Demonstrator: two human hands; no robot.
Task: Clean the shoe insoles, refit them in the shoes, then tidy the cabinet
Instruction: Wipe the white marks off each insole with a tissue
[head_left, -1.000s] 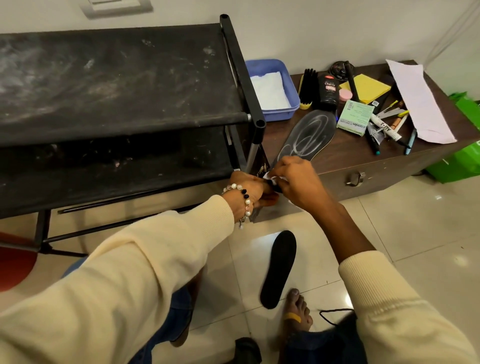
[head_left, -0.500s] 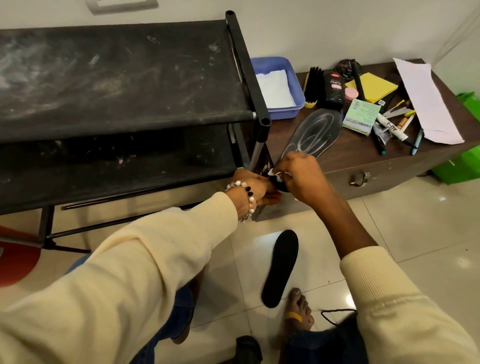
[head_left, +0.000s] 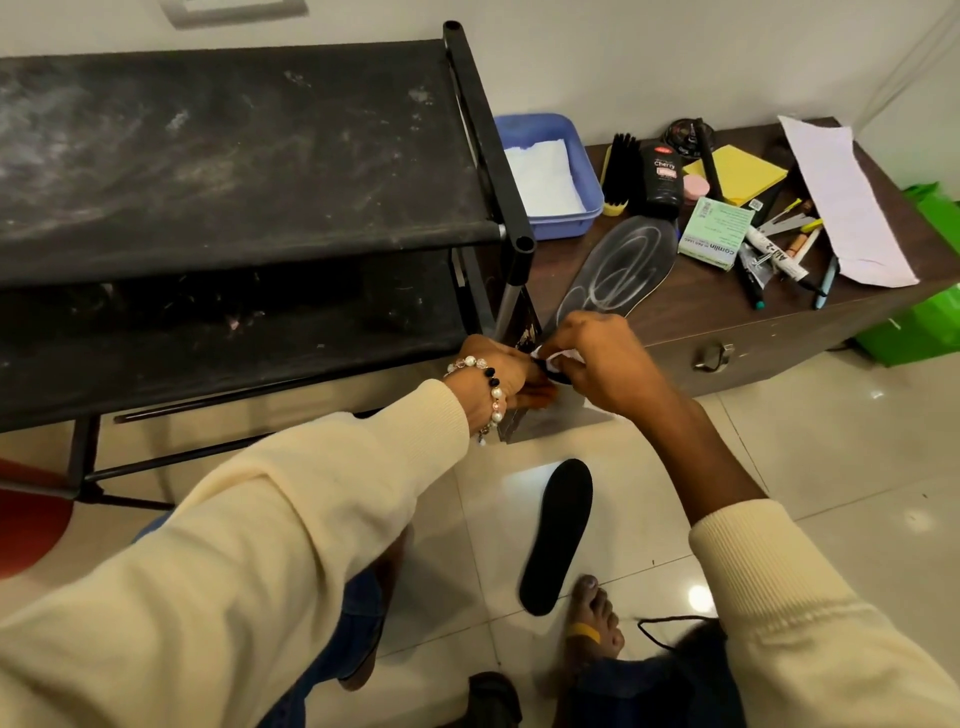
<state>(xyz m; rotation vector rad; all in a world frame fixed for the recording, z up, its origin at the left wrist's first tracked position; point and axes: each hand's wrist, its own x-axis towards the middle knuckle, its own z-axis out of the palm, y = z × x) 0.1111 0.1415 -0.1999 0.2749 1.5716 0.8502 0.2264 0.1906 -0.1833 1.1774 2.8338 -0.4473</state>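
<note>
Black foam, streaked with pale swirls, makes up the insole (head_left: 618, 265) lying on the brown cabinet (head_left: 691, 317), and it starts just beyond the person's fingers. Its heel end is hidden under the hands at the cabinet's front edge, and its long axis runs up and to the right from the fingers, away from the person and toward the shoe polish bottle (head_left: 661, 174) and the brush (head_left: 621, 174).

Both hands meet at that near end. The right hand (head_left: 605, 366) is curled over a scrap of white tissue (head_left: 556, 357), its fingers pinching it down against the dark edge. The left hand (head_left: 498, 371), a beaded bracelet (head_left: 485, 387) on its wrist, is also curled in close; it seems to pinch the heel of the insole to steady it, though the fingertips are hidden behind the knuckles and I cannot be sure exactly what they hold.

As I read it, this is the wiping step, barely begun: nearly the whole streaked surface lies ahead of the tissue. The right hand is the one placed to travel, and a stroke would need to run along the long axis, outward from the fingers.

A second insole (head_left: 558, 535), plain black, lies on the tiled floor below and nearer than the hands, lengthwise toward the person, beside a bare foot (head_left: 595, 623). A blue tray (head_left: 584, 171) holding white paper sits further back, left of the brush.
</note>
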